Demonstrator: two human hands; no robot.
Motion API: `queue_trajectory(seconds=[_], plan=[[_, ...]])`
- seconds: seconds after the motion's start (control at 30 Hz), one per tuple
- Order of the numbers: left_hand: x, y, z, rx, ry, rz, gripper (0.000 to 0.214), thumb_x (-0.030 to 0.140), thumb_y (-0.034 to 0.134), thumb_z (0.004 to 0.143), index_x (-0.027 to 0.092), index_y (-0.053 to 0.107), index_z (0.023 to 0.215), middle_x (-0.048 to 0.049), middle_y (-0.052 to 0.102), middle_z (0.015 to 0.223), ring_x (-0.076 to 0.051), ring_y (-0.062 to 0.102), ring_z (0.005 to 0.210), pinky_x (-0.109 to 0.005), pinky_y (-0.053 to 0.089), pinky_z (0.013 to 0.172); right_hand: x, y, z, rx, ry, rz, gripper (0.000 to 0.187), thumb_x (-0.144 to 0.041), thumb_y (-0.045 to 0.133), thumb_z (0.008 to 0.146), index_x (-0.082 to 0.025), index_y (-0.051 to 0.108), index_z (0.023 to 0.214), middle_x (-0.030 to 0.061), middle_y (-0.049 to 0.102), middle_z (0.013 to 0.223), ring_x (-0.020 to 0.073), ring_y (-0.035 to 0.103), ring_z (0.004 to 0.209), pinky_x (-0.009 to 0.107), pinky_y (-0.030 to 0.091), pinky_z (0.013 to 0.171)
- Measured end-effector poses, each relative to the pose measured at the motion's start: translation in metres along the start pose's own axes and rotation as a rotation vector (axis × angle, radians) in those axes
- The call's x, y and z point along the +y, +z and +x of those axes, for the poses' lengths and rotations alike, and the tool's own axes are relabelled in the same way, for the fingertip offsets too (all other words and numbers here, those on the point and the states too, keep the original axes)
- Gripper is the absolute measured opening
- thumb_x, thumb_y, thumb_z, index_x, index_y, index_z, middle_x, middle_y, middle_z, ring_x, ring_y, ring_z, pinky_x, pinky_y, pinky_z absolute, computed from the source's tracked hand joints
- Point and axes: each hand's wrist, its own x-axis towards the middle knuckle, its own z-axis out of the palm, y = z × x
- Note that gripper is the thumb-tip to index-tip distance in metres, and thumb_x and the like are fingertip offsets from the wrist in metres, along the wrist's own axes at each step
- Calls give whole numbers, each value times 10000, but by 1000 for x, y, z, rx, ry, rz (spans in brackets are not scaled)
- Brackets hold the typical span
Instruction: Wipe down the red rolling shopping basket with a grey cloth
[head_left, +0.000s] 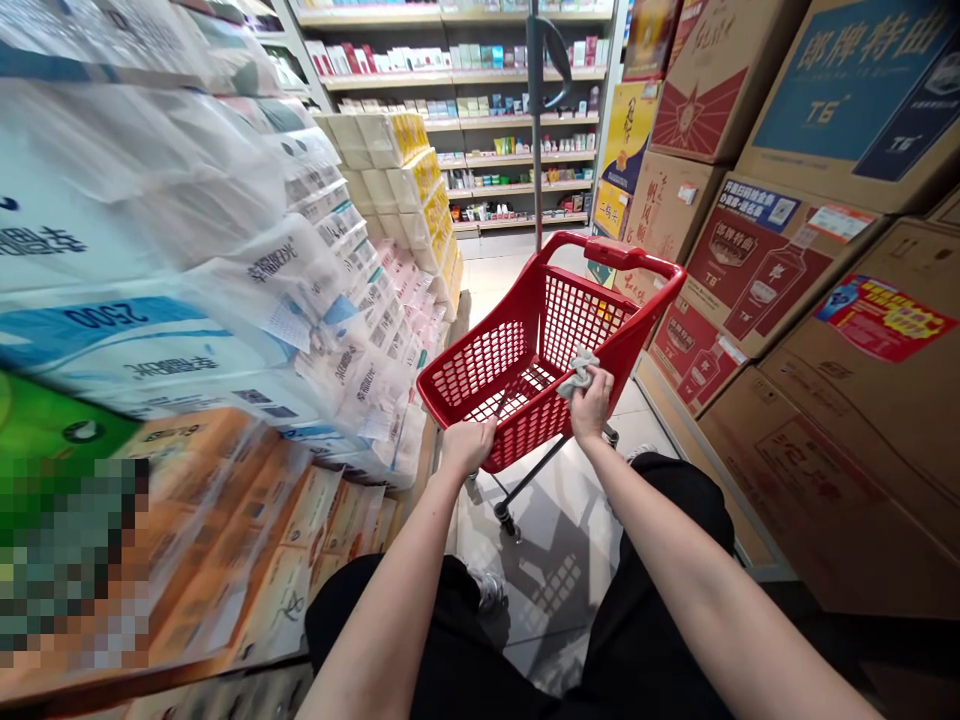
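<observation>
A red plastic shopping cart (517, 435) with a mesh basket stands in front of me, its handle at the far right end. My left hand (469, 446) is closed over the rim at the near corner of the basket. A crumpled pale grey cloth (578, 372) is bunched in my right hand (591, 405), against the rim of the near long side. Through the mesh, the basket's floor shows bare. Below it are the cart's metal legs and casters.
Packs of tissue paper (277, 270) are piled high on the left. Stacked cardboard cartons (772, 270) line the right side. A grey pole (537, 150) rises behind the cart. Shelves (457, 75) of small boxed goods close off the aisle's far end.
</observation>
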Motion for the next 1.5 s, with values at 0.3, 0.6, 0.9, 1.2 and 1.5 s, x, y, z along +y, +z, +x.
queue_trajectory(seconds=[0.3,0.6,0.9,1.2,1.5], plan=[[3,4,0,38,27,6,760,471,59,959,132,722,807,-133,716,839,-234,668,836,-285,403,670,16,7,-104,-461,152,176,318,-103,475,694,-193,540,992,69,569,982,199,549,942,335,439,881],[-2,4,3,14,11,4,763,474,47,956,144,719,811,-128,717,861,-232,667,862,-284,408,691,11,8,-69,-372,46,197,436,-121,443,741,-168,573,1154,114,544,1166,214,523,1092,345,397,975],[-6,-2,6,-36,-14,-23,802,539,19,933,167,724,845,-124,717,881,-238,663,877,-289,415,699,17,-6,-50,-457,97,78,431,-179,462,752,-183,616,1154,90,595,1075,203,573,977,324,441,924],[-4,-7,2,-56,26,2,722,735,203,833,221,709,816,-88,714,837,-221,655,843,-255,396,676,25,-8,-61,-609,55,37,487,-169,479,736,-174,611,1205,85,574,1026,195,577,912,304,463,885],[-4,-6,3,-51,-1,-47,831,657,18,882,225,726,835,-86,716,866,-228,658,866,-265,411,688,5,-6,-33,-554,31,-96,446,-152,447,757,-171,612,1171,114,534,1084,221,557,977,322,444,910]])
